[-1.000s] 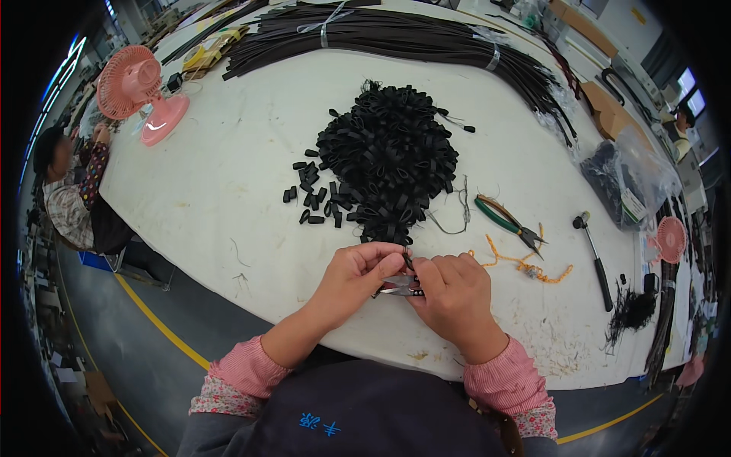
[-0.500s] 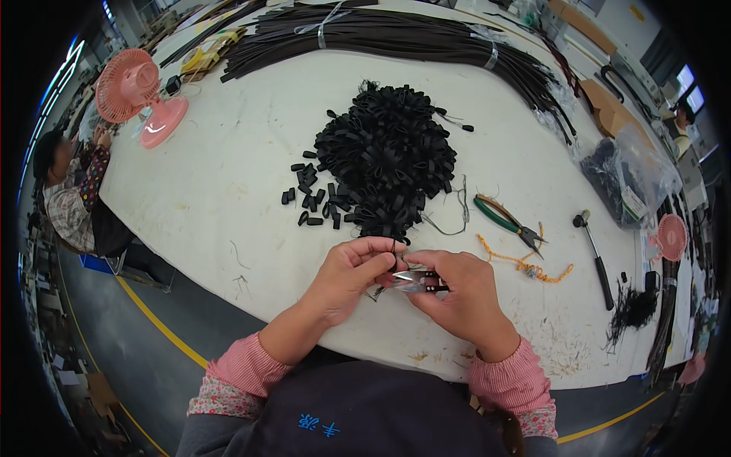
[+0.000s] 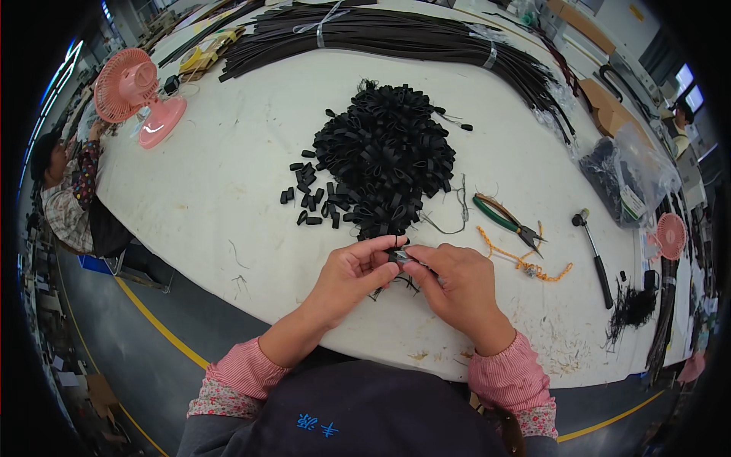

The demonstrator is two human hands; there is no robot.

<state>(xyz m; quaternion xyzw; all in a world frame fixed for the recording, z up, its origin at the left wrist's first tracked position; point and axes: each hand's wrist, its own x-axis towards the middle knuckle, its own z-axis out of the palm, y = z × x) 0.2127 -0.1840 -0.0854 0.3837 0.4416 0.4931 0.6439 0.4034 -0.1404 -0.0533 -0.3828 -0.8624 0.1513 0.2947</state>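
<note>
A small black strap piece is pinched between the fingertips of the left hand and the right hand, near the table's near edge; a metal part seems attached, though blurred. Just beyond lies the pile of black loops. Green-handled pliers lie to the right.

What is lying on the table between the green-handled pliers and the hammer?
In the head view, an orange beaded chain trails across the white table between the pliers and the hammer; otherwise just bare tabletop.
</note>
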